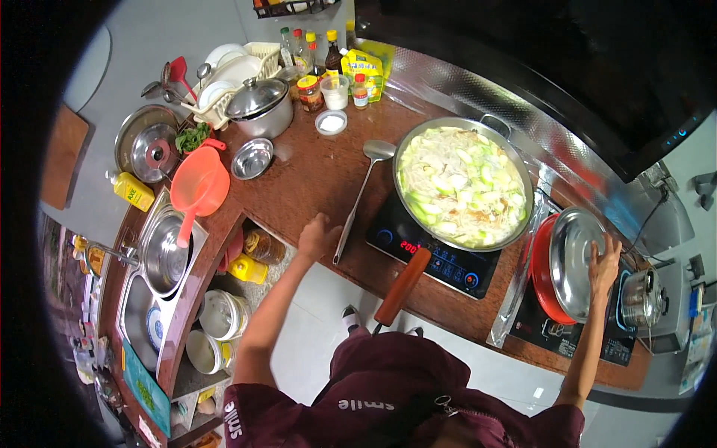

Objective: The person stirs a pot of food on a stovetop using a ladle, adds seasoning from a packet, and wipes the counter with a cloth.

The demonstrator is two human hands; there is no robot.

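Observation:
My right hand (604, 267) grips a round stainless steel lid (572, 263); its exact hold is partly hidden by the fingers. The lid leans tilted against a red basin (541, 274) at the right of the counter. Near the counter's front edge, my left hand (318, 237) holds nothing, its thumb apart from loosely bent fingers. Just right of that hand lies a long-handled metal spatula (355, 207). A wide pan (464, 183) of noodles and sliced green vegetables in broth sits on a lit induction cooker (386, 227), its wooden handle (402, 288) pointing towards me.
A lidded pot (262, 112), a small metal bowl (252, 159), a white powder dish (331, 122) and several condiment bottles (333, 53) stand at the back left. An orange ladle (200, 182) overhangs the sink (137, 313). A steel pot (641, 297) stands far right.

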